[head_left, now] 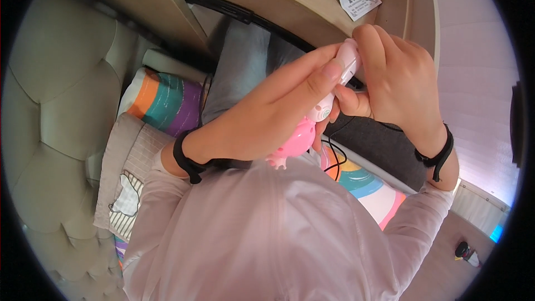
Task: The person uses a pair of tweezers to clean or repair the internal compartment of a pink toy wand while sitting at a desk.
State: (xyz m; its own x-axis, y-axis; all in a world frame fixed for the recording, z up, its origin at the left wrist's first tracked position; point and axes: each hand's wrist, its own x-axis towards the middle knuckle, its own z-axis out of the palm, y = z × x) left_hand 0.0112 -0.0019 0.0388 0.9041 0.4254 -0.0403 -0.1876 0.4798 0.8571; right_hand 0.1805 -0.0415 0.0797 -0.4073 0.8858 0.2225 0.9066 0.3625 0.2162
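Note:
A pink plastic gadget (301, 138) is held up in front of my chest. It has a pale pink elongated body with a small round button-like spot and a rounder, brighter pink end with small prongs nearest me. My left hand (309, 86) wraps around the pale body, thumb along its upper side. The curled fingers of my right hand (401, 72) grip the far tip of the same gadget; what the fingertips press is partly hidden. A dark band circles each wrist. What kind of gadget it is, I cannot tell.
A wooden desk (304, 3) lies ahead, bearing a printed paper slip (359, 0) and small items. To the left are a tufted padded headboard (61, 106), a striped colourful pillow (167, 100) and a grey cushion (120, 156). A black cord (334, 159) loops below the gadget.

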